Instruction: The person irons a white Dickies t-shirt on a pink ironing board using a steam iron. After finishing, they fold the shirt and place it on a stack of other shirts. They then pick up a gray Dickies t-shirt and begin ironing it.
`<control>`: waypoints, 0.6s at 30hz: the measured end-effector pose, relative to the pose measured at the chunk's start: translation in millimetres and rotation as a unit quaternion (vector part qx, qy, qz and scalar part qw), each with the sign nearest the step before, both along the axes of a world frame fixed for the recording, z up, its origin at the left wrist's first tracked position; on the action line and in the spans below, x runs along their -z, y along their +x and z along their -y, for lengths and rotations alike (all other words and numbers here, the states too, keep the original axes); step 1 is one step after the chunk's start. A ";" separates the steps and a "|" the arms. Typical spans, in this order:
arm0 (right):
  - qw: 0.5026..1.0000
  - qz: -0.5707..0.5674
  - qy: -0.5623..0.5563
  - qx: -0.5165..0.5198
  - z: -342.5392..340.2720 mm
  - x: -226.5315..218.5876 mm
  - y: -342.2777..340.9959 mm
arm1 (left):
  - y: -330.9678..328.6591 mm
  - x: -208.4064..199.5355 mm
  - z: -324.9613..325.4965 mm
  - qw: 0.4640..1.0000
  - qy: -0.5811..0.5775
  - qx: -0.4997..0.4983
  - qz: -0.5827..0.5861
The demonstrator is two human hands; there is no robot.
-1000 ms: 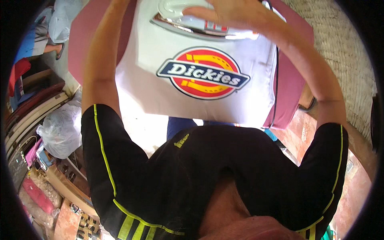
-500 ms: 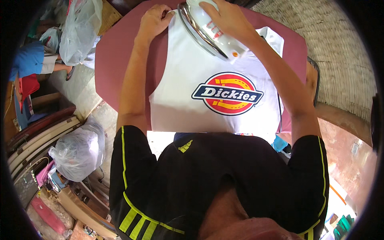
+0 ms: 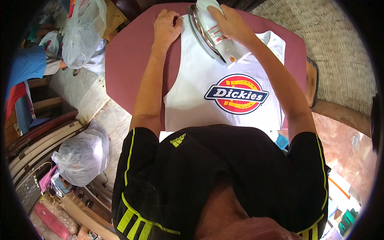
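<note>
A white sleeveless shirt [image 3: 188, 80] with a red, yellow and dark blue printed emblem lies flat on a maroon padded board. My right hand [image 3: 232, 25] is wrapped round the handle of a white clothes iron [image 3: 218, 42] with a shiny metal rim. Its soleplate rests on the shirt's upper part, above the emblem, and my hand partly hides the handle. At the shirt's far left corner, my left hand [image 3: 167, 27] is closed, thumb and fingertips pinching the fabric edge. The shirt's near edge runs under my chest, out of sight.
The maroon board [image 3: 132, 60] extends past the shirt on both sides. Plastic bags [image 3: 85, 36] hang at the upper left, near a person in blue [image 3: 30, 66]. A stuffed clear bag [image 3: 82, 154] sits lower left beside stacked boards. A woven mat [image 3: 316, 44] lies right.
The iron has shifted slightly toward me over the shirt. My left hand stays at the fabric corner. The whole view has swung a little, and the person in blue has moved.
</note>
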State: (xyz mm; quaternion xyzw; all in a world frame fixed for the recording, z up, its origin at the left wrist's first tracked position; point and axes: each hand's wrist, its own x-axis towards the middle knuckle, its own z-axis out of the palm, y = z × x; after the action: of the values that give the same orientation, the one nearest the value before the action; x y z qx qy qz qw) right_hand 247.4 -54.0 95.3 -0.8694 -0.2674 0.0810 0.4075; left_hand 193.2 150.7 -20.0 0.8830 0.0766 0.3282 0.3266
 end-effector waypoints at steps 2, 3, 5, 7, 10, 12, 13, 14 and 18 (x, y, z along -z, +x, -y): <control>0.998 0.061 -0.024 -0.024 -9.9 6.5 25.4 | 4.6 0.8 0.2 0.999 0.004 0.011 0.035; 0.999 0.024 -0.035 -0.010 -12.7 6.4 30.0 | 5.1 3.3 0.2 0.999 0.006 0.014 0.050; 0.997 -0.057 -0.055 0.013 -27.6 -9.5 28.2 | 1.9 1.4 0.5 0.999 -0.013 0.012 0.029; 0.997 -0.025 -0.067 0.000 -17.2 -4.9 17.5 | 0.0 0.6 -1.3 1.000 -0.010 0.010 0.017; 0.995 0.069 -0.065 -0.033 -2.5 12.3 14.4 | -0.6 3.0 -4.1 1.000 0.017 0.008 0.016; 0.994 0.087 -0.058 -0.040 0.2 15.9 19.7 | 3.1 5.2 -5.6 0.999 0.022 0.014 0.028; 0.996 0.062 -0.052 -0.037 -7.7 6.5 21.2 | 2.2 6.1 -6.6 0.999 0.031 0.014 0.039; 0.998 0.040 -0.048 -0.030 -11.3 1.9 22.2 | 3.0 3.6 -6.2 0.998 0.039 0.018 0.054; 0.991 0.105 -0.057 -0.057 -10.3 23.2 46.3 | 2.6 -5.0 5.7 0.998 -0.016 0.027 0.047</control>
State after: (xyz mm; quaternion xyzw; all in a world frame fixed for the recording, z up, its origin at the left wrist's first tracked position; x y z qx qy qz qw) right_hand 293.7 -43.7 72.0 -0.8782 -0.3528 0.0271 0.3218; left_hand 195.8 145.0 -15.0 0.8631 0.0429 0.3591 0.3526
